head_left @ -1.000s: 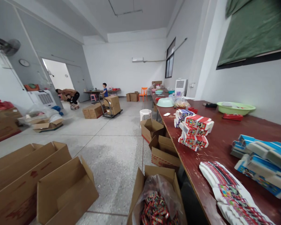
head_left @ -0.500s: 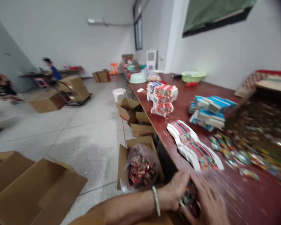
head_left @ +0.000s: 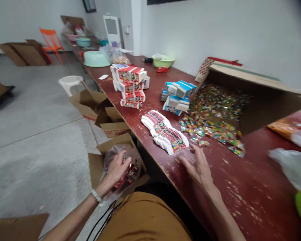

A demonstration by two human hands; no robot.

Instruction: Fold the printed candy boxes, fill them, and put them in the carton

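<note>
My left hand (head_left: 118, 169), with a bracelet at the wrist, is over an open carton (head_left: 94, 167) lined with a clear bag of small red packets (head_left: 130, 174). Its fingers are apart, and nothing shows in them. Over the red table (head_left: 230, 180) my right hand (head_left: 198, 164) is spread and holds nothing, its fingertips near the lower end of a fanned row of flat printed cartons (head_left: 165, 132). Beyond the row stand stacked red-and-white boxes (head_left: 131, 75) and blue-and-white boxes (head_left: 182, 88). Colourful wrapped candies (head_left: 210, 124) spill from a tipped cardboard box (head_left: 261, 100).
More open cartons (head_left: 112, 122) and a white stool (head_left: 71, 82) stand along the table's left edge. Basins (head_left: 96, 59), a green bowl (head_left: 163, 61) and plastic bags lie farther back. A clear bag (head_left: 291, 167) is at the right.
My hands have moved apart: the left to the bag in the carton, the right staying over the table. The small packets held between them no longer show there. The view has turned right and down.
</note>
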